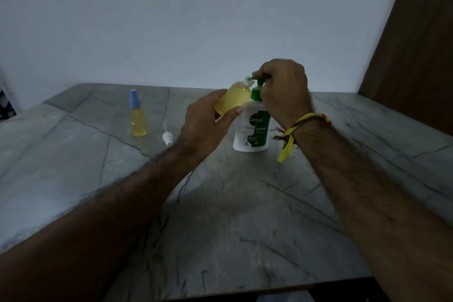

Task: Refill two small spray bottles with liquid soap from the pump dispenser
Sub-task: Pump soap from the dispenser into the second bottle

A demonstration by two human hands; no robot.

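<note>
1. The uncapped spray bottle (232,98), tilted, has its mouth touching the pump dispenser (252,127) nozzle.
2. The left hand (206,120) grips that bottle; the right hand (284,88) is closed over the pump head.
3. A capped spray bottle (138,115) and loose sprayer cap (168,136) rest on the tabletop (220,216).

Yellow open bottle (231,99), white-and-green dispenser (252,127), grey veined table (220,216).
</note>
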